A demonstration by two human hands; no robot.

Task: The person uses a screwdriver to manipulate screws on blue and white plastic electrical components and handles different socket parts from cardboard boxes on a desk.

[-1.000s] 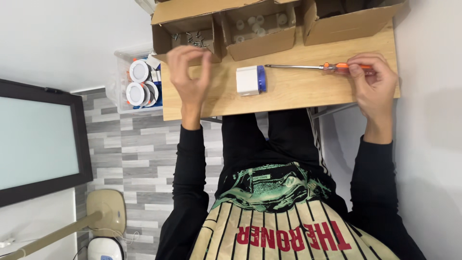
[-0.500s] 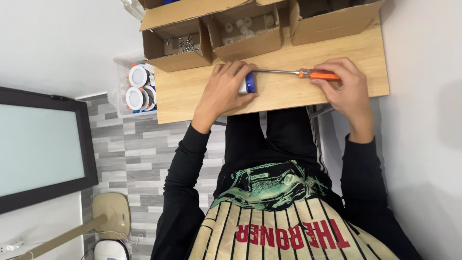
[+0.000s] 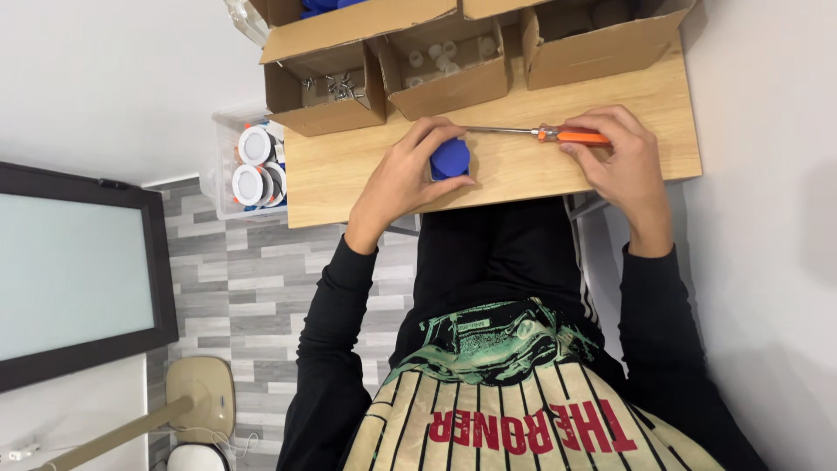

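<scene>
My left hand (image 3: 405, 174) grips a small round blue and white part (image 3: 450, 159) on the wooden table (image 3: 349, 187), fingers curled over it. My right hand (image 3: 615, 161) holds an orange-handled screwdriver (image 3: 575, 135) by the handle. Its metal shaft (image 3: 501, 131) lies low over the table and points left, with the tip at my left fingers, just above the blue part. Whether the tip touches the part is hidden by my fingers.
Three open cardboard boxes line the table's far edge: one with screws (image 3: 327, 87), one with small white pieces (image 3: 445, 61), one at the right (image 3: 602, 39). A clear bin of round white fittings (image 3: 248, 166) stands left of the table. A dark framed panel (image 3: 78, 270) is at far left.
My left hand came down from the boxes onto the blue and white part and closed on it. My right hand brought the screwdriver tip over to the part.
</scene>
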